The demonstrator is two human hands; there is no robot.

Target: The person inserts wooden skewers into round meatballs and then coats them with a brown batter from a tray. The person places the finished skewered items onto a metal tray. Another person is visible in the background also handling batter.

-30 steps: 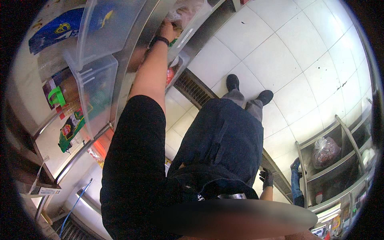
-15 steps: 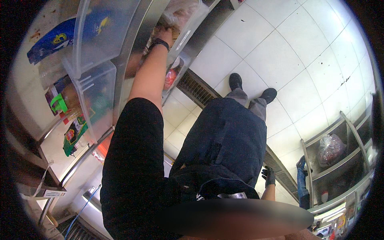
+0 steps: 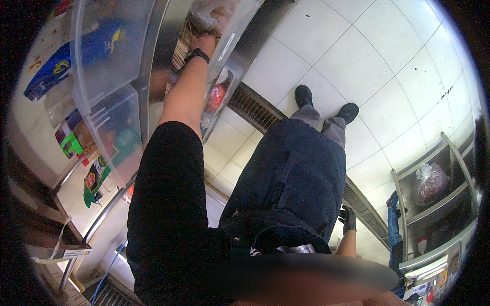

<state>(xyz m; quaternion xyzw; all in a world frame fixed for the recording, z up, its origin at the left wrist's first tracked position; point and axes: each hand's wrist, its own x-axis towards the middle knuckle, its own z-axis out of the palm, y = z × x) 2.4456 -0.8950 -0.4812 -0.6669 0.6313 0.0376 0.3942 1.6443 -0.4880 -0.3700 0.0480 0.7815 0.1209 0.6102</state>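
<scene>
My left hand (image 3: 205, 43), bare with a dark wristband, reaches down into a clear plastic bin (image 3: 230, 43) at the upper left. Its fingers are hidden among the contents, so I cannot see whether they grip anything. Beside that hand lie pale, thin stick-like pieces (image 3: 179, 55), and just beyond it a clear plastic bag (image 3: 209, 14). My right hand (image 3: 348, 218), in a dark glove, hangs low beside my apron (image 3: 286, 173). Its fingers are a little apart, with nothing seen in them.
A second bin holds a red package (image 3: 215, 97). Translucent bins (image 3: 115, 127) and coloured packets (image 3: 48, 76) are on the left. A drain grate (image 3: 255, 109) crosses the tiled floor (image 3: 352, 71). On the right, a metal rack (image 3: 434, 204) bears a tied bag (image 3: 430, 183), near another person's jeans (image 3: 394, 229).
The view has shifted slightly, and the bins sit further left in it. My left hand stays inside the bin, with more of the pale sticks showing. My right hand still hangs down.
</scene>
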